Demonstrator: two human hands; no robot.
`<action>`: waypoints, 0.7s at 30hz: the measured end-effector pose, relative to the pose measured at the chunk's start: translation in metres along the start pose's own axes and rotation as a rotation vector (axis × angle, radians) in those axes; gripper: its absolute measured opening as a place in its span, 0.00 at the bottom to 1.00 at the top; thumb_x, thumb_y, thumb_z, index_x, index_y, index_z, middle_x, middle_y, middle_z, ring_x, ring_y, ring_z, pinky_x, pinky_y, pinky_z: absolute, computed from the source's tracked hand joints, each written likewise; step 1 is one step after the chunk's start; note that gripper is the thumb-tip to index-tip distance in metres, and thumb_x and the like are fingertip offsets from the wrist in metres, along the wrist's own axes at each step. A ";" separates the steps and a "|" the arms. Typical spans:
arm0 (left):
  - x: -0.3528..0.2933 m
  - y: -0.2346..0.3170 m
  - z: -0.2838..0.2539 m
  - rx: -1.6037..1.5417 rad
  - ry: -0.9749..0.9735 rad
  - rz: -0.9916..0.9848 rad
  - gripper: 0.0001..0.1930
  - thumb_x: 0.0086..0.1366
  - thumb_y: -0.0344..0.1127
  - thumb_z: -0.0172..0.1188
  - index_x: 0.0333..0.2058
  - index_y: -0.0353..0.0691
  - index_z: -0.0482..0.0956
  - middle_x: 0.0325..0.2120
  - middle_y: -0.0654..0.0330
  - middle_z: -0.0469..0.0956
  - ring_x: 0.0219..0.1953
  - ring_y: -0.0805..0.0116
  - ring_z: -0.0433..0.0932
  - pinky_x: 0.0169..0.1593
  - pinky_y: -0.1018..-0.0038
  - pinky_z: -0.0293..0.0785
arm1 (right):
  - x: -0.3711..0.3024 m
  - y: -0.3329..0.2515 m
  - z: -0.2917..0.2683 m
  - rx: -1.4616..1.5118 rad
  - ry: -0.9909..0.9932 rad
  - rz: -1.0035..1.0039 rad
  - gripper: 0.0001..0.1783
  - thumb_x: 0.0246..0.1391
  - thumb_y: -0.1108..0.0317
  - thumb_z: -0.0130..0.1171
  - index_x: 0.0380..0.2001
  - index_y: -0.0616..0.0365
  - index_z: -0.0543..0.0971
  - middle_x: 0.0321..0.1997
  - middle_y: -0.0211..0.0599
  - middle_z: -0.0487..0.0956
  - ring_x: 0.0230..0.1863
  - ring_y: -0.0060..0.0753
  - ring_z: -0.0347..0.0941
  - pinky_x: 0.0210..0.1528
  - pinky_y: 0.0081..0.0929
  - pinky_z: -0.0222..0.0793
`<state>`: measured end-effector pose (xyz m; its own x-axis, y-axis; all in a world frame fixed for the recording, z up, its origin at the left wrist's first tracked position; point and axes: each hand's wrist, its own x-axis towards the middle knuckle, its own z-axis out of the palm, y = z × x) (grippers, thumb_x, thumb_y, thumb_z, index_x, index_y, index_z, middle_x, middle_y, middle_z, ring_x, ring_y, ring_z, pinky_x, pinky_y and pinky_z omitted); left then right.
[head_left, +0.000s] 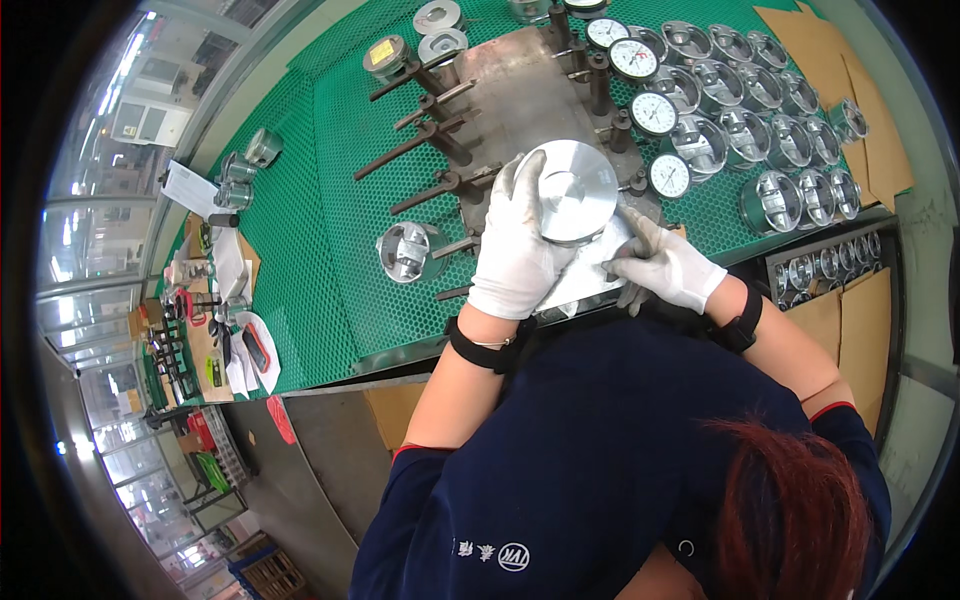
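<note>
A shiny silver piston point(580, 190) is tilted with its round crown facing up, at the near end of the metal plate. My left hand point(512, 250), in a white glove, grips its left side with fingers along the rim. My right hand point(668, 268), also gloved, is just below and right of the piston. Its fingers are curled by a small dark area, and what they hold is hidden. Beneath both hands lies a crumpled, whitish shiny sheet point(588, 272), partly covered by them.
A steel fixture plate point(515, 90) carries posts with rods and several dial gauges point(654, 113). Many pistons point(745, 133) stand at the right on the green mat point(330, 200); a single piston point(408, 252) is at left. Cardboard point(850, 90) lines the right edge. Tools and papers point(240, 350) lie far left.
</note>
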<state>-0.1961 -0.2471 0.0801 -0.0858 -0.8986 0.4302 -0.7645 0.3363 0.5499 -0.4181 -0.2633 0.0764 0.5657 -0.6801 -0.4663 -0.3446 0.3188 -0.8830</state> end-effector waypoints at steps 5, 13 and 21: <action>-0.001 -0.003 0.000 -0.005 0.030 0.031 0.47 0.44 0.34 0.77 0.63 0.35 0.63 0.55 0.40 0.69 0.56 0.40 0.72 0.59 0.56 0.72 | 0.003 0.002 0.001 0.019 0.000 0.015 0.52 0.55 0.61 0.65 0.73 0.68 0.47 0.42 0.44 0.83 0.41 0.29 0.79 0.46 0.24 0.75; -0.011 0.032 -0.042 -0.807 -0.409 -0.578 0.19 0.67 0.33 0.54 0.54 0.29 0.73 0.43 0.51 0.81 0.41 0.66 0.82 0.47 0.72 0.77 | -0.038 -0.026 -0.003 0.243 0.119 -0.465 0.41 0.53 0.74 0.62 0.69 0.69 0.57 0.64 0.47 0.72 0.63 0.35 0.68 0.65 0.28 0.64; -0.042 -0.054 -0.106 -0.305 0.234 -0.584 0.21 0.64 0.33 0.60 0.55 0.33 0.76 0.41 0.52 0.83 0.43 0.63 0.82 0.49 0.70 0.78 | -0.112 0.042 -0.085 0.374 0.645 -0.422 0.18 0.61 0.65 0.48 0.51 0.60 0.76 0.53 0.39 0.76 0.52 0.31 0.73 0.57 0.28 0.70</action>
<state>-0.0838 -0.1980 0.1086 0.4504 -0.8838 0.1269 -0.4276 -0.0887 0.8996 -0.5600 -0.2298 0.0958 0.0149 -0.9972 -0.0729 0.1324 0.0742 -0.9884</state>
